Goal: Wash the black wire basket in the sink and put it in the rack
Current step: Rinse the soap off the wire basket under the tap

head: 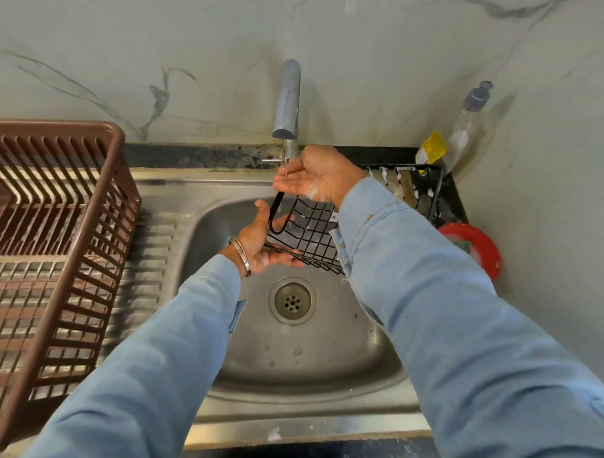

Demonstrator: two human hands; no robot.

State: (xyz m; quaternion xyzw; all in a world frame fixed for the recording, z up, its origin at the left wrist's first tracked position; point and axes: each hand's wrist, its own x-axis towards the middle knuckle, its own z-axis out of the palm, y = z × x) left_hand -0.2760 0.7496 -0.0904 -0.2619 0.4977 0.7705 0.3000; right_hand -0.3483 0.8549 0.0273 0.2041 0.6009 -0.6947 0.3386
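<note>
A black wire basket (311, 229) hangs over the steel sink (385, 365), tilted, its far part hidden behind my right forearm. My left hand (262, 243) holds the basket's near left edge, thumb over the rim and fingers under it. My right hand (316, 176) is cupped palm up under the thin stream from the tap (287, 101), with soap foam on the palm, just above the basket's looped handle (277, 214). The brown plastic rack (58, 220) stands on the drainboard at the left.
A second black wire holder (428, 188) with foam on its hooks stands on the counter at the right, beside a dish soap bottle (468, 121) and a red bowl (481, 248) with a scrubber. The drain (292, 299) lies below the basket.
</note>
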